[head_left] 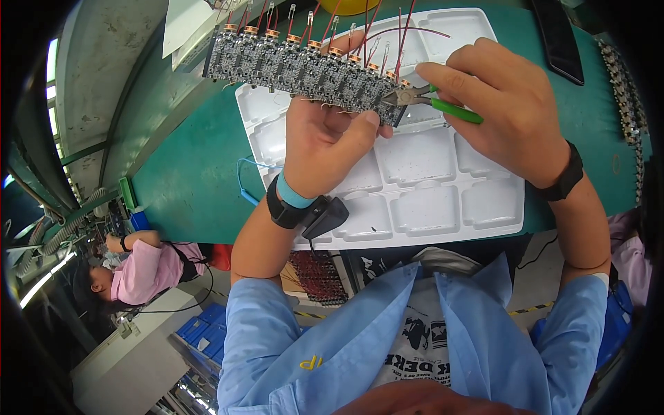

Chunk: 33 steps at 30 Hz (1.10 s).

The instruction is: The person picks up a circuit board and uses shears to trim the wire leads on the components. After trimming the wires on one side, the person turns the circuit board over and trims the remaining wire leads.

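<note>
My left hand [325, 142] grips the lower edge of a long dark circuit board panel [297, 66], held up over the bench, its row of small parts and thin red wires pointing away from me. My right hand [505, 107] holds green-handled side cutters [432, 99]. Their metal jaws touch the panel's right end, just above my left thumb. A black wristband and a blue strap with a coiled blue cord sit on my left wrist; a black band is on my right wrist.
A white plastic tray [429, 187] with several shallow compartments lies on the green bench [194, 180] under my hands. A dark flat device [557, 38] lies at the far right. Strips of parts [626, 97] run along the right edge. Another person in pink [149, 270] works at the lower left.
</note>
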{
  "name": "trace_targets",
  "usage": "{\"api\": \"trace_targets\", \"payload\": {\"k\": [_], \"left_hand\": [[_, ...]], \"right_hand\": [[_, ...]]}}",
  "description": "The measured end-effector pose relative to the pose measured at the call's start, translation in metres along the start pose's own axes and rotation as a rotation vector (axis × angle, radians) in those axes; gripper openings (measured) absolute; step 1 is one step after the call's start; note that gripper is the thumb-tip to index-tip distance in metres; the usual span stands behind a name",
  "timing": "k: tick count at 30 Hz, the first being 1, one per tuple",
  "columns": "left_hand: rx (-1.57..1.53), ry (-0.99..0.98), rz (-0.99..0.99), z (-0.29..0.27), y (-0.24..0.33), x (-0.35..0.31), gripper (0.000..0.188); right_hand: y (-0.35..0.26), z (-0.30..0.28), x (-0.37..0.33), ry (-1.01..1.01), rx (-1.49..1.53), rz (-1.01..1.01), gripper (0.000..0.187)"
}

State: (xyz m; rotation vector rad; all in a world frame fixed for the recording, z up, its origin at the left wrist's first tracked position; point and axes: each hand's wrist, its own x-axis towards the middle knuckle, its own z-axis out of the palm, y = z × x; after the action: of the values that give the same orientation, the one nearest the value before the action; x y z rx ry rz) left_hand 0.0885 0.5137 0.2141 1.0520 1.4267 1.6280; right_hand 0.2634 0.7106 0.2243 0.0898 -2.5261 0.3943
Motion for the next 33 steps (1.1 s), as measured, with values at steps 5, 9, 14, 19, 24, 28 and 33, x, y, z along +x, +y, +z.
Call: {"api": "trace_targets", "payload": {"k": [5, 9, 14, 19, 24, 28, 33], "left_hand": [[-0.024, -0.015, -0.020, 0.0024, 0.0014, -0.0005, 0.079], [-0.034, -0.015, -0.034, 0.0040, 0.0011, -0.0009, 0.079], [-0.077, -0.024, -0.075, 0.0028, 0.0001, -0.0013, 0.081], [-0.075, -0.040, -0.081, 0.0036, 0.0019, -0.0009, 0.081], [-0.044, -0.043, -0.074, 0.0047, 0.0024, -0.0008, 0.079], [-0.038, -0.093, -0.144, 0.0003, 0.0033, -0.0018, 0.080], [-0.075, -0.073, -0.115, 0.0029, 0.0031, -0.0026, 0.080]], "right_hand": [[-0.0001, -0.0043, 0.0108, 0.049, -0.033, -0.026, 0.060], [-0.0004, -0.0039, 0.0110, 0.066, -0.048, -0.048, 0.063], [-0.0012, -0.0032, 0.0110, 0.077, -0.042, -0.057, 0.064], [-0.0022, -0.0030, 0.0104, 0.070, -0.054, -0.043, 0.063], [-0.0013, -0.0025, 0.0099, 0.064, -0.065, -0.044, 0.063], [-0.0002, -0.0031, 0.0105, 0.055, -0.028, -0.042, 0.064], [-0.0010, -0.0044, 0.0100, 0.031, -0.050, -0.061, 0.066]]}}
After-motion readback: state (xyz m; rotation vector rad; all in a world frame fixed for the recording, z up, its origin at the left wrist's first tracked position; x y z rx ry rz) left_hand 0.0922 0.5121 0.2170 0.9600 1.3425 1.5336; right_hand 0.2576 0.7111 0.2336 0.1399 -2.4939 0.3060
